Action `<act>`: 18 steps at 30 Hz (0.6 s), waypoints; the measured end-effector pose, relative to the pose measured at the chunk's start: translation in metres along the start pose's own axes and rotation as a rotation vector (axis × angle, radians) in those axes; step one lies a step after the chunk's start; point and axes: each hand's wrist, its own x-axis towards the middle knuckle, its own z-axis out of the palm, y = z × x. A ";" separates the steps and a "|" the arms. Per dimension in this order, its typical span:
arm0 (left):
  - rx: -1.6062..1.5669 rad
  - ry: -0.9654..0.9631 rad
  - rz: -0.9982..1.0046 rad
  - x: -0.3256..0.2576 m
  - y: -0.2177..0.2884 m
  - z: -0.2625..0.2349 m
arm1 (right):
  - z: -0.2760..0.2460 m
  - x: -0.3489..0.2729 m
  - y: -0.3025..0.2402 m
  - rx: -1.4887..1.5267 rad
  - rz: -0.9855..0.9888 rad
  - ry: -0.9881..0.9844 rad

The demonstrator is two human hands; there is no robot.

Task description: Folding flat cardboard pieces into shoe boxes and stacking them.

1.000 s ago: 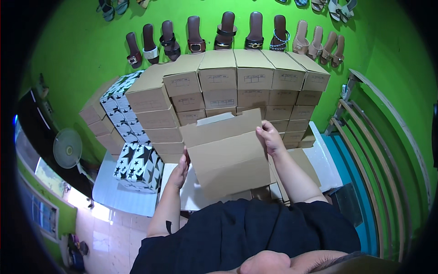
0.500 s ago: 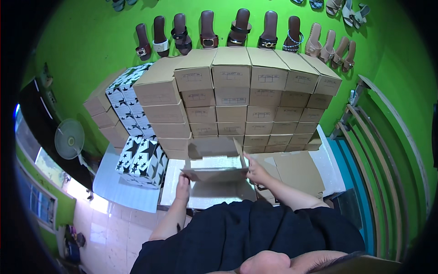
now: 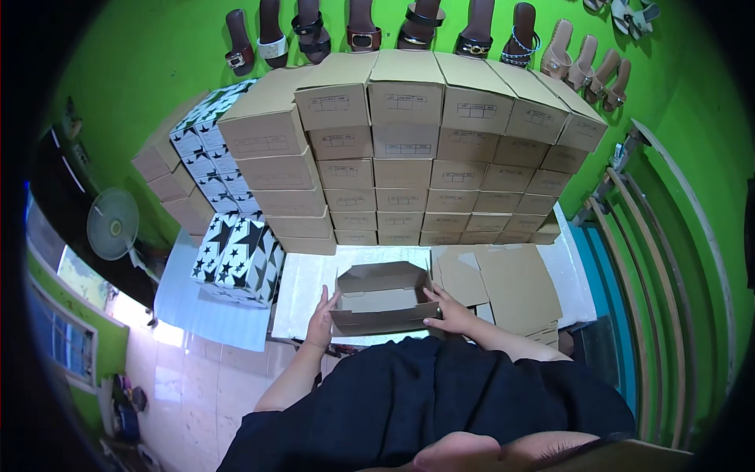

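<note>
An open-topped brown cardboard box [image 3: 385,321] sits on the white table surface [image 3: 303,271] in front of my body, its walls standing up and its inside bare. Against its left end rests my left hand [image 3: 319,322], fingers stretched out and apart. My right hand [image 3: 452,315] grips the right end near the front corner, one finger up at the rim and another lower on the front wall. To the right of the box lie flat cardboard sheets [image 3: 519,283], stacked beside my right forearm.
Closed brown boxes [image 3: 405,141] form a tall wall at the back, with sandals [image 3: 363,31] above them. Star-patterned boxes [image 3: 250,263] stand at the left, near a fan [image 3: 112,224]. A wooden rack [image 3: 653,275] leans along the right side.
The box has come down and tilted back, so its open top now faces up. My left hand has opened out along its side; my right hand has moved down with it.
</note>
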 end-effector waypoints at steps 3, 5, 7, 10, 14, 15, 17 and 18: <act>0.103 -0.036 0.025 0.002 0.003 -0.007 | 0.003 -0.005 0.007 -0.010 0.026 0.015; 0.187 0.027 -0.002 0.001 0.003 -0.007 | 0.006 -0.009 0.014 -0.011 0.036 0.029; 0.205 0.011 -0.028 0.000 0.005 -0.009 | 0.006 -0.012 0.016 -0.003 0.071 0.062; 0.220 0.005 -0.060 -0.001 0.005 -0.008 | 0.009 -0.016 0.019 -0.077 0.128 0.091; 0.244 0.078 -0.087 -0.005 -0.004 -0.008 | 0.010 -0.015 0.022 -0.059 0.153 0.160; 0.309 0.098 -0.125 -0.006 -0.005 -0.008 | 0.011 -0.014 0.021 -0.047 0.180 0.189; 0.356 0.105 -0.157 -0.006 -0.009 -0.006 | 0.010 -0.012 0.021 -0.034 0.209 0.218; 0.403 0.116 -0.189 -0.007 -0.010 -0.005 | 0.010 -0.012 0.019 -0.034 0.219 0.235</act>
